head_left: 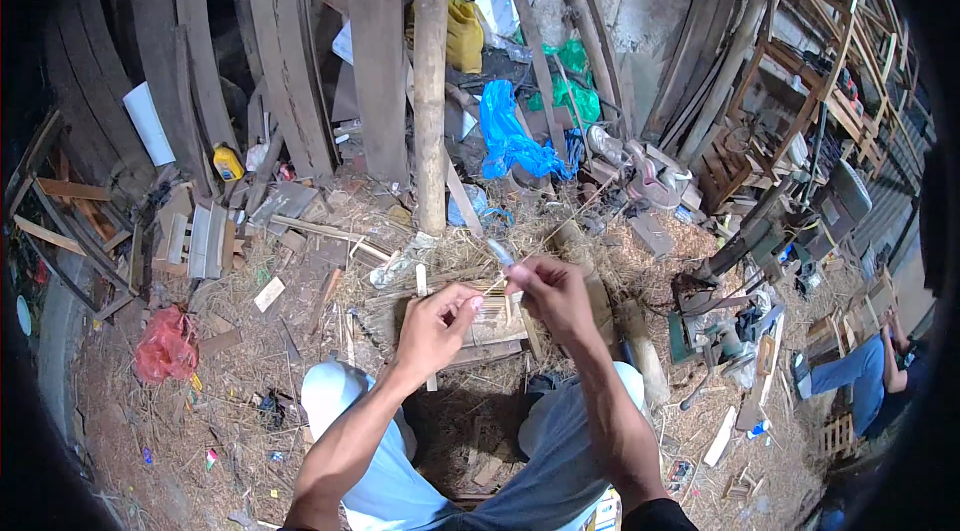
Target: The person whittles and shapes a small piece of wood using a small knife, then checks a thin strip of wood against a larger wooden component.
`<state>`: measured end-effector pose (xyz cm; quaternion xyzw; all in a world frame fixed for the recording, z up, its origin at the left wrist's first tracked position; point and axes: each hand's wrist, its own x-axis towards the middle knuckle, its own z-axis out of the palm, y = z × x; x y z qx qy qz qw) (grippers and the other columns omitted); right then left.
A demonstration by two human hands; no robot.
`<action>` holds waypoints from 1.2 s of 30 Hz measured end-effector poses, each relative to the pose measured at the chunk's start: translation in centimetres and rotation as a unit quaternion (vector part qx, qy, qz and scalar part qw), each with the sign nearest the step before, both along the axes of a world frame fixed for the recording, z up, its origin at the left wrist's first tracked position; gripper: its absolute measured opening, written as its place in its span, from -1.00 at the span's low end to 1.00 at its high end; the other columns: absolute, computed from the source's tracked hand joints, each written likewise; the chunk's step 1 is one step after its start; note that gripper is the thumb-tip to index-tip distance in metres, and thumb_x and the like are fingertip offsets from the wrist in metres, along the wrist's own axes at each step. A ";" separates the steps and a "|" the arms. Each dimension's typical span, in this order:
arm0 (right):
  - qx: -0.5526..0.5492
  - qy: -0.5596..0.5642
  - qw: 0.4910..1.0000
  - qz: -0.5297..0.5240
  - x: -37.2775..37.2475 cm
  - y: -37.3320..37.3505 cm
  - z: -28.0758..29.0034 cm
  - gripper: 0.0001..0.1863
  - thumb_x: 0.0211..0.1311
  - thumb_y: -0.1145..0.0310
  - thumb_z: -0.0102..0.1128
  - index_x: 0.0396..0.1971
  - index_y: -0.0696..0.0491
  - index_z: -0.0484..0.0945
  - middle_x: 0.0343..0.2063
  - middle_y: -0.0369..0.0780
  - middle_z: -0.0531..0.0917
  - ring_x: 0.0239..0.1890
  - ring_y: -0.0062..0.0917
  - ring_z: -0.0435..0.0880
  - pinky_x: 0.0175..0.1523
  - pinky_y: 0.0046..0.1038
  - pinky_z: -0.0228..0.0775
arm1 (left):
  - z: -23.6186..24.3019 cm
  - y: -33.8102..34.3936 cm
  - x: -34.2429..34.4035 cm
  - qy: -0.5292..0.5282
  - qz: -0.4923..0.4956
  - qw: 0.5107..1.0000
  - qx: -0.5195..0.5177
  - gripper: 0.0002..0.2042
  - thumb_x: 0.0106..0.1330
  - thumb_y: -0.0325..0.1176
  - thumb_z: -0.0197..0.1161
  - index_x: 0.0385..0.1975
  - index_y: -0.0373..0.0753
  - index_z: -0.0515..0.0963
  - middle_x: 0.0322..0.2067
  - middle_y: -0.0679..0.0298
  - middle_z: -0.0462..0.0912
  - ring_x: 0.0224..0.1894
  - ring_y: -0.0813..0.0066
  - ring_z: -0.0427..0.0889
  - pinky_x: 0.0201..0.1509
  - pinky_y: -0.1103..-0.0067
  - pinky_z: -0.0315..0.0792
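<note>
Thin stick point(491, 287), pale and probably wood or bamboo, sits between the two hands, above a low wooden block and in front of the seated person's knees. The left hand point(437, 324) pinches at its near end, thumb and forefinger pressed together. The right hand point(552, 295) has its fingers curled in a grip around what looks like a small knife point(501, 252), whose pale blade points away to the far left. Whether the right fingertips also touch the stick, I cannot tell.

The step in hand looks like fine trimming or shaping of the stick. A next stroke would call for a firm left pinch, with the edge turned back to the wood and kept clear of the left thumb.

Just beneath the hands is the low wooden block point(485, 330), with slim slats about it. Nearer, on both sides, are the knees in light blue jeans point(405, 484). Beyond the block a round wooden pole point(431, 91) stands upright on a straw-strewn floor point(255, 411). A blue plastic bag point(508, 134) lies far off, right of the pole; a red plastic bag point(167, 344) lies well to the left. At the far right is another person's blue-trousered leg point(846, 377).
</note>
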<state>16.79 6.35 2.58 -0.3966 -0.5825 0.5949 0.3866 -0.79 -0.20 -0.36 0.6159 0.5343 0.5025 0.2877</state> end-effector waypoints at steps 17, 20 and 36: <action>-0.060 0.067 0.996 -0.030 1.0 0.7 0.1 -0.86 0.25 0.37 0.13 -0.45 0.12 0.53 -0.59 -0.31 0.61 -0.73 -0.82 0.27 -0.65 -0.72 -0.01 | 0.3 -0.1 0.7 0.007 -0.011 1.000 -0.001 -0.88 0.30 -0.42 0.16 -0.33 -0.32 0.57 -0.64 0.39 0.52 -0.56 0.74 0.43 -0.49 0.69 0.32; -0.029 0.010 0.999 -0.037 0.3 0.5 -0.5 -0.84 0.24 0.34 0.15 -0.44 0.13 0.54 -0.62 -0.33 0.58 -0.72 -0.82 0.25 -0.64 -0.71 -0.01 | -0.5 0.1 0.7 -0.019 0.003 1.000 -0.013 -0.89 0.30 -0.41 0.16 -0.33 -0.31 0.57 -0.65 0.42 0.49 -0.58 0.76 0.39 -0.51 0.70 0.28; -0.039 0.063 0.994 -0.085 1.6 2.0 -0.6 -0.82 0.26 0.32 0.13 -0.40 0.14 0.54 -0.61 -0.34 0.58 -0.73 -0.78 0.29 -0.65 -0.70 0.07 | -0.1 0.2 0.4 -0.036 -0.005 0.999 -0.021 -0.87 0.32 -0.38 0.14 -0.36 -0.31 0.54 -0.64 0.42 0.49 -0.57 0.76 0.39 -0.50 0.70 0.29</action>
